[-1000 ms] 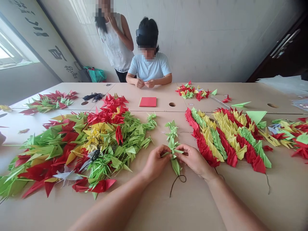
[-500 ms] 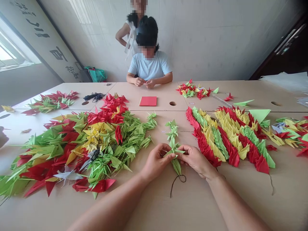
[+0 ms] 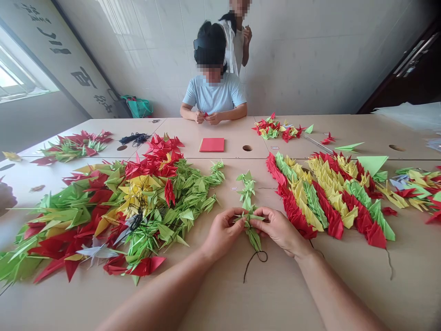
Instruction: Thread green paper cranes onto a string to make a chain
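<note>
A string of green origami cranes lies lengthwise on the table in front of me. My left hand pinches the left side of one green crane on it, thumb and fingers together. My right hand grips the same crane from the right. Below the hands more green folded paper hangs on the string, and a black thread with a loop trails from its lower end. The inner fingertips are partly hidden behind the paper.
At left spreads a big heap of red, green and yellow cranes. Rows of strung cranes lie at right. Beyond are a red paper stack and black thread bundle. A person folds red paper opposite; another person stands behind.
My hands stay on the green crane, with only slight finger movement. The standing person has moved from left to right behind the seated one, whose hands now show a red paper piece.
</note>
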Tool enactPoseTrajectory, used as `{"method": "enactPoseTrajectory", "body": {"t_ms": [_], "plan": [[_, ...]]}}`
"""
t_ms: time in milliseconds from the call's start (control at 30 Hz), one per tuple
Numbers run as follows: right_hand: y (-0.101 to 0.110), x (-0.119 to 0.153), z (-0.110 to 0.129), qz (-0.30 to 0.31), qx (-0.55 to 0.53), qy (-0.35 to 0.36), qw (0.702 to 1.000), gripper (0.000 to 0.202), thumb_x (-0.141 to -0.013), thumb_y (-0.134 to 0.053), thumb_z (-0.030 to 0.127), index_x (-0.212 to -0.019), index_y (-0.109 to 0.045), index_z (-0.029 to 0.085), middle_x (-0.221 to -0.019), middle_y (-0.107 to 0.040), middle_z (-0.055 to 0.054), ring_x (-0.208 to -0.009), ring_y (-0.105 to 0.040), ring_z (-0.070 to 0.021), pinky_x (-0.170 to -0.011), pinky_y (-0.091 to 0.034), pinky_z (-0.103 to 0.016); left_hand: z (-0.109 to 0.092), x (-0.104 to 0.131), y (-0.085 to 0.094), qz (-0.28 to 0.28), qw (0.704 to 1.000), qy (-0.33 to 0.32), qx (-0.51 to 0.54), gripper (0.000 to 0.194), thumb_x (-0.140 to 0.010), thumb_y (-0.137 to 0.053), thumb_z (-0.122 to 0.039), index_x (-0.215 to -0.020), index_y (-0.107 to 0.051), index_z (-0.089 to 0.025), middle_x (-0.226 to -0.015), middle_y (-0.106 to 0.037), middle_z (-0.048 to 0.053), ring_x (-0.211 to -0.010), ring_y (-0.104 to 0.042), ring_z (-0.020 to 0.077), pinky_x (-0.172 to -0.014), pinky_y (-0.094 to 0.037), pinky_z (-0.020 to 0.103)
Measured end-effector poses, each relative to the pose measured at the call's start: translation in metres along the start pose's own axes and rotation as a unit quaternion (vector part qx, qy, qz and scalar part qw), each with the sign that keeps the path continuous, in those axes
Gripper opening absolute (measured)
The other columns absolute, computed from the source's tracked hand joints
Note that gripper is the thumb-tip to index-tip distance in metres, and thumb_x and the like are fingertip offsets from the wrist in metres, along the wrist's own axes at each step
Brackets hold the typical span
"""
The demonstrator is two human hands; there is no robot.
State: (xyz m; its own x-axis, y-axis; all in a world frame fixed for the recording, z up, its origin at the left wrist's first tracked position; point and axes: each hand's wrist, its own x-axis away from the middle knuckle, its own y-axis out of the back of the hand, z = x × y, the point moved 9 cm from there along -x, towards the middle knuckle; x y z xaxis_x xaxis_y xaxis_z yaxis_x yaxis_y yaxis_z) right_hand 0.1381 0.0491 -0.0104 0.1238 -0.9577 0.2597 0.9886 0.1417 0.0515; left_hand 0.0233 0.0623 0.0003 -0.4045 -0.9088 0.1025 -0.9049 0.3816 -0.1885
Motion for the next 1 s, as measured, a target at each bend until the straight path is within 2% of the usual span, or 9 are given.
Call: {"method": "enactPoseTrajectory", "body": {"t_ms": [267, 633, 1000], "plan": [[-0.0022, 0.0019, 0.0059, 0.021, -0.011, 0.005, 1.0, 0.034, -0.066, -0.069, 0.051, -0.075, -0.059, 0.019, -0.069, -0.058, 0.003, -0.063, -0.053, -0.0122, -0.056, -0.043, -0.024, -0.0015, 0.0011, -0.0079, 0.055, 0.998, 0.002, 0.02, 0.026, -0.075, -0.065, -0.032, -0.094, -0.059, -0.016, -0.094, -0.062, 0.006, -0.085, -0.059, 0.0184, -0.077, -0.048, 0.031], [-0.0043, 0.001, -0.0004, 0.043, -0.005, -0.004, 0.999, 0.034, -0.068, -0.068, 0.05, -0.077, -0.062, 0.018, -0.065, -0.056, 0.003, -0.059, -0.05, -0.0106, -0.051, -0.039, -0.022, 0.005, -0.0005, -0.0041, 0.046, 0.999, 0.001, 0.016, 0.02, -0.075, -0.066, -0.029, -0.085, -0.054, -0.017, -0.08, -0.06, 0.001, -0.073, -0.058, 0.0136, -0.069, -0.045, 0.027], [-0.0028, 0.0005, -0.0017, 0.035, 0.012, -0.006, 0.999, 0.036, -0.067, -0.068, 0.052, -0.073, -0.061, 0.017, -0.06, -0.055, 0.004, -0.054, -0.048, -0.0098, -0.049, -0.038, -0.022, 0.0055, 0.0003, -0.0059, 0.045, 0.999, 0.009, 0.03, 0.021, -0.073, -0.066, -0.031, -0.077, -0.052, -0.017, -0.07, -0.055, -0.003, -0.067, -0.054, 0.0112, -0.067, -0.045, 0.026]]}}
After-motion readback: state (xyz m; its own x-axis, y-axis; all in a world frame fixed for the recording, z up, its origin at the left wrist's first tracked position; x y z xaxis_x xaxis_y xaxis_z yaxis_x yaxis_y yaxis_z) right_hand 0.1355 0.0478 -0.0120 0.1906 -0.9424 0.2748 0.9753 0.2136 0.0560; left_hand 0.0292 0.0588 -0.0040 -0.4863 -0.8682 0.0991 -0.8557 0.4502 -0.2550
